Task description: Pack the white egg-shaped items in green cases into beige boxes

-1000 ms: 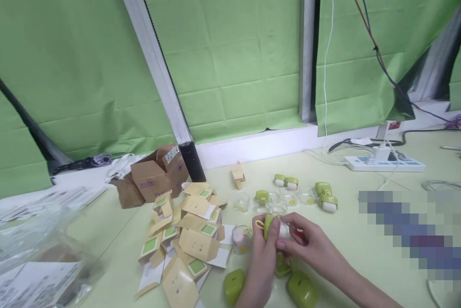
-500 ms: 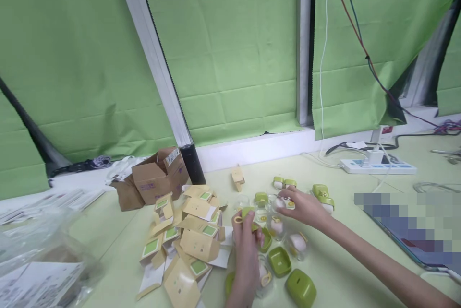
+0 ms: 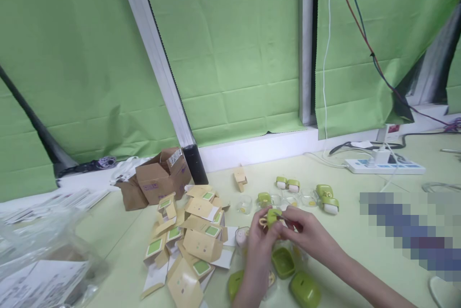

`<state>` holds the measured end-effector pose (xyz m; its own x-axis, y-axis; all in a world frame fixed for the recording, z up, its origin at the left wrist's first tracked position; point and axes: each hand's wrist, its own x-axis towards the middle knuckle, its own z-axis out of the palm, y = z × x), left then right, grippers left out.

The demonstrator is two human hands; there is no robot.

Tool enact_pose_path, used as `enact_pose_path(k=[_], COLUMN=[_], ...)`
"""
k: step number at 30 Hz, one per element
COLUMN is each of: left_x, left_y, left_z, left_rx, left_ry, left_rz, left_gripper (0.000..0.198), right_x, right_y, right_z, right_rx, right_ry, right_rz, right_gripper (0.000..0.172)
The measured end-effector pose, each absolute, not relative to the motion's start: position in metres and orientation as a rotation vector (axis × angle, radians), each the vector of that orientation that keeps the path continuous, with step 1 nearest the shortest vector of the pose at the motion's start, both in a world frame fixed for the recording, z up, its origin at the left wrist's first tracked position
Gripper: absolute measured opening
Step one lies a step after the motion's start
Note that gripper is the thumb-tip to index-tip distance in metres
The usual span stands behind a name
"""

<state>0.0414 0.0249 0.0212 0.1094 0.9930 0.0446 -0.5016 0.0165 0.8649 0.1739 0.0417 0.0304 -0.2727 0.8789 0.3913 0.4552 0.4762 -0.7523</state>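
Note:
My left hand (image 3: pixel 258 246) is closed around a small green plastic case (image 3: pixel 272 217) with a pale yellow ring loop at its left side. My right hand (image 3: pixel 306 227) meets it from the right, fingers pinched on a thin metallic tool whose kind I cannot make out; its tip reaches the case. Below the hands lie an open green shell (image 3: pixel 283 262) and a closed green lid with a slot (image 3: pixel 305 290). Another green piece (image 3: pixel 236 285) is partly behind my left wrist. A clear cup with a white part (image 3: pixel 242 236) sits left of my hand.
Folded tan cartons (image 3: pixel 201 245) are heaped at left, before a brown cardboard box (image 3: pixel 163 176) and a black cylinder (image 3: pixel 195 164). Green-and-white cases (image 3: pixel 329 205) and clear cups (image 3: pixel 245 204) stand behind the hands. A power strip (image 3: pixel 385 166) lies at back right.
My right hand has come back from among the clear cups to the green case. My left hand has moved slightly right and up with the case, so both hands now meet.

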Motion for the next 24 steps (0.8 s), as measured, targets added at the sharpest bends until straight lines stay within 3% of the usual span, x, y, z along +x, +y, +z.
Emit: enact_pose_path(k=[3, 11, 19, 24], left_x=[0.042, 0.044, 0.042, 0.041], left_y=[0.028, 0.025, 0.023, 0.020], left_z=[0.013, 0.011, 0.017, 0.016], left_rx=[0.988, 1.072, 1.051, 0.987], left_ry=[0.699, 0.652, 0.686, 0.668], left_rz=[1.308, 1.263, 1.187, 1.230], left_gripper=[0.044, 0.039, 0.061, 0.089], right_x=[0.173, 0.176, 0.180, 0.176], right_y=[0.042, 0.041, 0.042, 0.035], right_z=[0.025, 0.020, 0.022, 0.029], right_rx=[-1.068, -1.035, -1.019, -1.023], right_ry=[-1.814, -1.718, -1.766, -1.770], right_rz=[0.788, 0.974, 0.869, 0.772], right_gripper=[0.023, 0.014, 0.011, 0.012])
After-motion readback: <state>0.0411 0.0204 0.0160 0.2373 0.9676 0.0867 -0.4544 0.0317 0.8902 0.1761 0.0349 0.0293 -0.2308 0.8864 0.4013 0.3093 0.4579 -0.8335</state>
